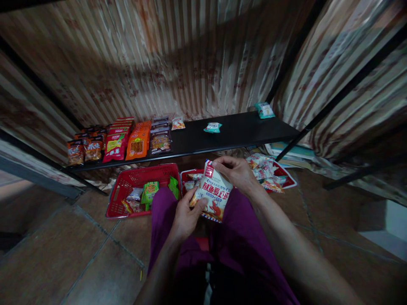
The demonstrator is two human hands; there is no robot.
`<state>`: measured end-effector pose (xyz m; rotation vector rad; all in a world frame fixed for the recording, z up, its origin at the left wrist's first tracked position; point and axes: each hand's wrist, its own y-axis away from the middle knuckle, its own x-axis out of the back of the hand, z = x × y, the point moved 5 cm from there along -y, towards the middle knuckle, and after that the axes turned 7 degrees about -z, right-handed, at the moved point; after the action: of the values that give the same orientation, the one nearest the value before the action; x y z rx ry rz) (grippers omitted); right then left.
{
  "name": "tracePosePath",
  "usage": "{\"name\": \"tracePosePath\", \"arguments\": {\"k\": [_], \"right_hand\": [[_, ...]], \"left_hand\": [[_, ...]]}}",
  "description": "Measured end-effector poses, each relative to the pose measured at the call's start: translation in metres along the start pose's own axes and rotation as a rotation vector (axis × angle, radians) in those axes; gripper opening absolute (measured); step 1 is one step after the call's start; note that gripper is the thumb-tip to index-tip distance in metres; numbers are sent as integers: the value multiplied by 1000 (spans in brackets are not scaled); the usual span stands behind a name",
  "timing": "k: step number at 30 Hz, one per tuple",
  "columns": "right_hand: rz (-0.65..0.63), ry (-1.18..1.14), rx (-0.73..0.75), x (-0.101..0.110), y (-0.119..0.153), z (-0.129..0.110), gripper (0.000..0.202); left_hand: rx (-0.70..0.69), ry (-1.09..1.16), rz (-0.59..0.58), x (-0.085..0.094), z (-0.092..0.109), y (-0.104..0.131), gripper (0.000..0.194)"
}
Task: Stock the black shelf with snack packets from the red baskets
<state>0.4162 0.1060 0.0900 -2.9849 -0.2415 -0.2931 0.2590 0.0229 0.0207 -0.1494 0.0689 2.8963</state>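
Observation:
Both of my hands hold one white snack packet [216,190] with red lettering and a shrimp picture, above my knees. My left hand [187,212] grips its lower left side, thumb across the front. At the top right edge, my right hand [237,171] pinches the packet between thumb and fingers. A similar small packet [178,123] sits on the black shelf [190,142], beside dark-topped packets [161,140]. Two teal packets, one mid-shelf [213,127] and one at the far right end [264,110], lie apart from each other.
Orange packets [138,142], red packets [117,142] and dark claw-print packets [93,146] stand in rows at the shelf's left. Below are a red basket [111,203] with mixed snacks and another basket [291,183] with white packets. Black posts [318,120] frame the shelf; striped curtain [190,59] hangs behind.

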Motion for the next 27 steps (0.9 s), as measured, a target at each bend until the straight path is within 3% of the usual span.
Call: {"name": "tracePosePath", "arguments": {"k": [12, 17, 20, 27], "right_hand": [[-6, -8, -11, 1, 1, 3, 28], [204, -141, 72, 6, 11, 8, 36], [288, -329, -21, 1, 27, 26, 42], [24, -638, -338, -42, 65, 61, 46]], "left_hand": [[-2, 101, 103, -5, 3, 7, 43], [-25, 185, 175, -2, 4, 4, 40], [-45, 235, 248, 2, 6, 2, 40], [-68, 378, 347, 3, 1, 1, 42]]}}
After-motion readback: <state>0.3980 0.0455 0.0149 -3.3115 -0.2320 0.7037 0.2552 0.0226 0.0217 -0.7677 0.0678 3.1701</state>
